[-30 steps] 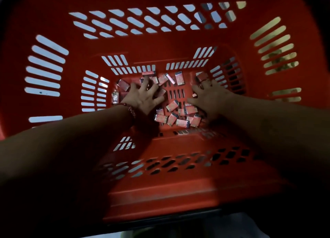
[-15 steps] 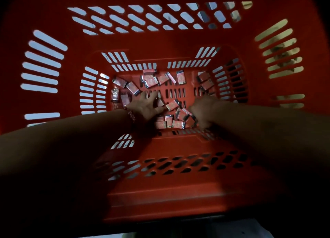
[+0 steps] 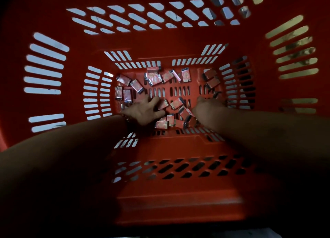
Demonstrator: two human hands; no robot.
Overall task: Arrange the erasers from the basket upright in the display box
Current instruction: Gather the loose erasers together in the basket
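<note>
Red basket (image 3: 178, 41), seen from above, slotted walls all round. Erasers (image 3: 185, 74) lie loose and flat on its floor, in pink wrappers. One bunch is at the far wall, one at the left wall, two more at the far right corner, and a pile sits near the middle, between the hands. Both arms reach down to the floor.

Left hand (image 3: 142, 111) is palm down at near left, fingers spread and straight, thumb out to the right. It rests on the floor and on erasers at its edge, gripping nothing. Bracelet (image 3: 125, 117) on that wrist.

Right hand (image 3: 205, 106) is at near right, just beside the middle pile, back of the hand up. Its fingers are tucked out of sight, so cannot tell whether it holds an eraser. Dim light, wrapper print mostly unreadable.
</note>
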